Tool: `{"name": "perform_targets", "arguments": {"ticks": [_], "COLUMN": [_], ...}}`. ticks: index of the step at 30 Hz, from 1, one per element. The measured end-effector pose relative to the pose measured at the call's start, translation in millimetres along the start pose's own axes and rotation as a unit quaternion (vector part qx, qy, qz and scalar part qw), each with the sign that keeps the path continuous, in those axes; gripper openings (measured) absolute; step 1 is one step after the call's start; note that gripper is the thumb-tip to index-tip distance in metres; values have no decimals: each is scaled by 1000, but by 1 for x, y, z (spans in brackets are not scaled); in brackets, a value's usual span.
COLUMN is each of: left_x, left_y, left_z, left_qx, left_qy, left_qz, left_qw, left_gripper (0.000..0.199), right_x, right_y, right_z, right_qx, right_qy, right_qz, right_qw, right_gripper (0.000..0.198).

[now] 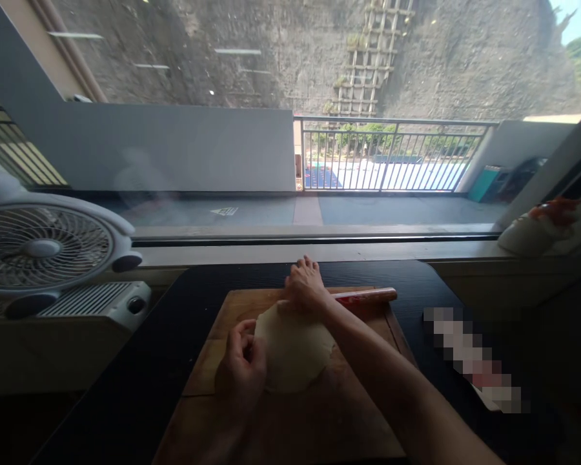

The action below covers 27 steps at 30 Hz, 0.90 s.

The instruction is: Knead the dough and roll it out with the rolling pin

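A thin, pale sheet of rolled-out dough (295,349) lies on a wooden cutting board (213,368). My left hand (244,361) is at its left edge, fingers curled and thumb and forefinger closed on the rim. Beyond the dough's far edge is my right hand (306,279), its fingers pointing away from me and slightly apart; its palm side is hidden. My right forearm crosses over the right part of the dough. A wooden rolling pin (368,296) rests near the board's far right, its left end hidden behind my right wrist.
The board lies on a black table (145,361). A blurred-out object (474,361) is on the table at the right. A white fan (43,248) stands at the left, and a white vase-like object (527,232) sits on the window sill (392,252) ahead.
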State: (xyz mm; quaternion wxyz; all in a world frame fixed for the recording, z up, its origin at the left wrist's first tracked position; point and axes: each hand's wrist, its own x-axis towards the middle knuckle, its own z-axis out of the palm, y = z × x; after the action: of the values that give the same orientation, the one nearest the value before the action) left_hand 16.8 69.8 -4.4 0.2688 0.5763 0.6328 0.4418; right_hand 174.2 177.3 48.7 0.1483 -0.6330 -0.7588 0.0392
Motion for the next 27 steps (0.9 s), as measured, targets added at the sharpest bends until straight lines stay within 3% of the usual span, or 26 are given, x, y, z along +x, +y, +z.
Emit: {"name": "perform_targets", "arguments": {"ticks": [2,7,9,13,15,17,22,24,27], "left_x": [-1,-2,-2,-3,-3,-3,-3,-4,-4], "left_y": [-2,-3,-3,-2,-3,-3,-3,-1,2], "left_z": [-1,-2,-2,-1,0,0,-2,-3,-2], "left_qx": [-15,-10,-7,-13,-11,-12,-3,5,-1], "left_qy": [4,11,7,4,11,15,4,8,18], "left_qz": [-2,-1,0,-11,-11,-8,5,7,-2], "left_qw": [1000,1000,1000,1000,1000,1000,1000,1000,1000], "left_gripper": [34,33,32,31,32,33,31,30,31], "right_x": [-15,-91,-83,-13,4,-9,-86,-80,-29], "right_y": [-6,-19,-17,-7,-6,-9,-20,-20,-13], "right_z": [0,6,7,7,6,7,11,11,11], "right_qx": [7,31,24,-2,-5,11,45,35,16], "right_qy": [12,41,47,47,40,23,19,36,30], "right_qz": [-35,-104,-92,-24,-6,-18,-111,-105,-48], "right_qw": [999,993,994,999,999,1000,993,993,998], "right_gripper": [33,40,40,34,33,35,50,49,43]}}
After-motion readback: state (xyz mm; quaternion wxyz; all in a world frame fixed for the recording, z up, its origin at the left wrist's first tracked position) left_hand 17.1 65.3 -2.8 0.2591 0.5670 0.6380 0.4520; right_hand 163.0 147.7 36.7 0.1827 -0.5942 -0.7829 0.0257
